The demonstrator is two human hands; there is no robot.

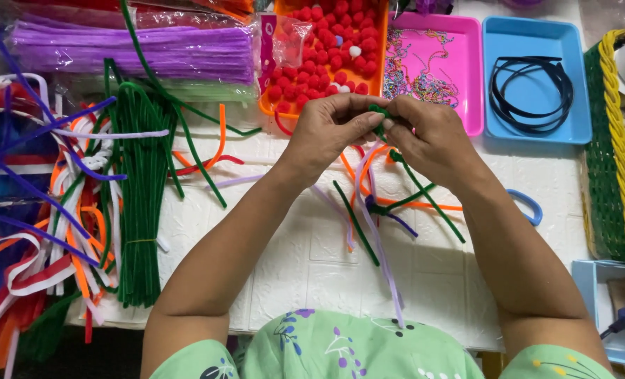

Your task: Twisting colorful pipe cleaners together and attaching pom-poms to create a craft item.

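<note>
Both hands meet above the middle of the table, toward its far edge, and pinch one green pipe cleaner (pixel 378 121) between them. The left hand (pixel 326 133) clenches thumb and forefinger on the bunched green end; the right hand (pixel 430 137) closes its fingertips on the same piece from the other side, and the stem trails down from that grip toward the loose orange, lilac and green stems (pixel 379 203) lying on the white table (pixel 305 260).

By the look of it, the step in hand is twisting or coiling the green end into a small shape. The next move seems to call for one grip holding firm while the other turns, with the slack fed in bit by bit.

Just beyond the hands an orange tray of red pompoms (pixel 330 49) sits at the far edge, then a pink tray of thin coloured chains (pixel 435 67) and a blue tray with dark headbands (pixel 533 88) towards the far right corner. A bundle of green pipe cleaners (pixel 140 196) lies near the left edge.
</note>
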